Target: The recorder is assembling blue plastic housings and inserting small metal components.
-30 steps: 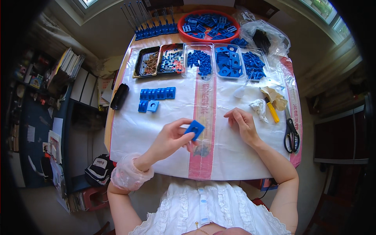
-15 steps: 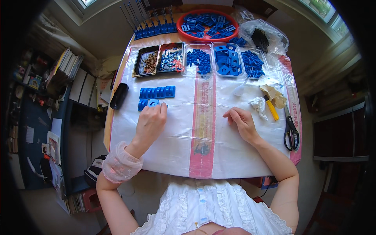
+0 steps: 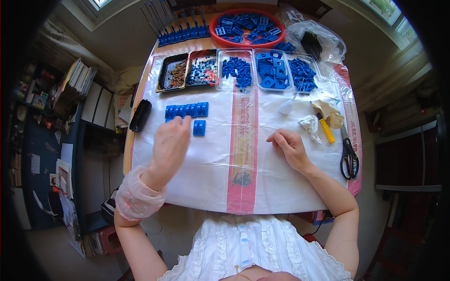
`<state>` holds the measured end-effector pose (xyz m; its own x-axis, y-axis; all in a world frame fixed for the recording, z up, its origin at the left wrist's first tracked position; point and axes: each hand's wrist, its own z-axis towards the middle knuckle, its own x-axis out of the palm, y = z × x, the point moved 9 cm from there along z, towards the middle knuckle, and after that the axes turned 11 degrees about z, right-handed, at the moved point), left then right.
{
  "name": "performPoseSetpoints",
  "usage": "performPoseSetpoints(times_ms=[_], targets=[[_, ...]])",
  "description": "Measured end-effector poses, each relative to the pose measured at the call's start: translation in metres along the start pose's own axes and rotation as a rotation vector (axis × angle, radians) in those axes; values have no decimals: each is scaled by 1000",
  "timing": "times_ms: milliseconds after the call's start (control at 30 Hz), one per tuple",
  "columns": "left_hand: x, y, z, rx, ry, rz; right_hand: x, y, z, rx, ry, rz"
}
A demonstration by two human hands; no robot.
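Observation:
My left hand (image 3: 171, 141) is over the left part of the table, palm down. Its fingers are bent together just below a row of small blue plastic blocks (image 3: 186, 110) with arched tops. Whatever the fingertips pinch is hidden under the hand. A single blue block (image 3: 199, 128) lies just right of those fingers, apart from the row. My right hand (image 3: 289, 149) rests on its side on the white sheet, fingers loosely curled and thumb against the index finger, with nothing seen in it.
Trays of screws (image 3: 177, 74), nuts (image 3: 204, 70) and blue parts (image 3: 273, 70) line the back. Behind them stand a red basin (image 3: 248, 45) of blue pieces and blue stands (image 3: 183, 35) with upright rods. A black case (image 3: 140, 115) lies left; scissors (image 3: 349, 159) and a yellow-handled tool (image 3: 326, 130) lie right.
My left hand has drawn slightly left, uncovering the single blue block on its right. The lower-row pieces seen before are now mostly behind the hand. My right hand stays where it was.

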<state>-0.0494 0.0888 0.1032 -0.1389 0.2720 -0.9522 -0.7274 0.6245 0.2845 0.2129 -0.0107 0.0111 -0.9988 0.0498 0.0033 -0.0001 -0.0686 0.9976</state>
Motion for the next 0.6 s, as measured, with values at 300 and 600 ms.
performPoseSetpoints(times_ms=[300, 600], targets=[[28, 33, -8, 24, -74, -21, 0, 0, 1, -18, 5, -13], [35, 27, -7, 27, -159, -30, 0, 1, 0, -16, 8, -52]])
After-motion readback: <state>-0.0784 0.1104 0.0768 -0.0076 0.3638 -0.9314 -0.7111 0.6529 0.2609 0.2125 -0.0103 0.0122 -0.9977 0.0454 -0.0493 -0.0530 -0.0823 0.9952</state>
